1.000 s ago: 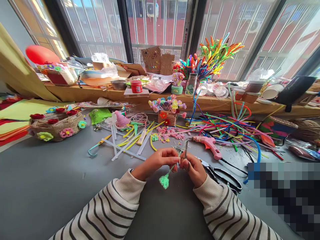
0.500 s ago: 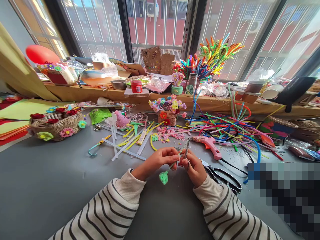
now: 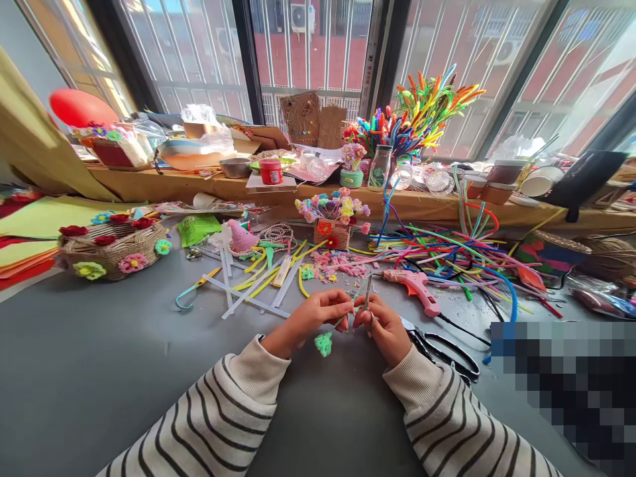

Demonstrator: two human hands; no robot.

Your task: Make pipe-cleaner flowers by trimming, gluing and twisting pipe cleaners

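Observation:
My left hand [image 3: 318, 315] pinches the thin stem of a small green pipe-cleaner flower [image 3: 324, 343], whose fuzzy head hangs toward me just above the grey table [image 3: 99, 358]. My right hand [image 3: 385, 328] is closed round a pair of metal tweezers [image 3: 368, 291] that point up and away, their tips beside the stem. Both hands meet over the table's middle, near its front. Striped sleeves cover both forearms.
A pink glue gun [image 3: 415, 286] and black scissors [image 3: 442, 348] lie right of my hands. Loose pipe cleaners [image 3: 447, 255] spread at the right, glue sticks [image 3: 248, 291] ahead left. A twine basket with flowers [image 3: 112, 248] stands at the left, a small flower basket [image 3: 332, 222] ahead.
Both hands have shifted slightly away from me, and the green flower head has risen a little with them. The grip on stem and tweezers is unchanged.

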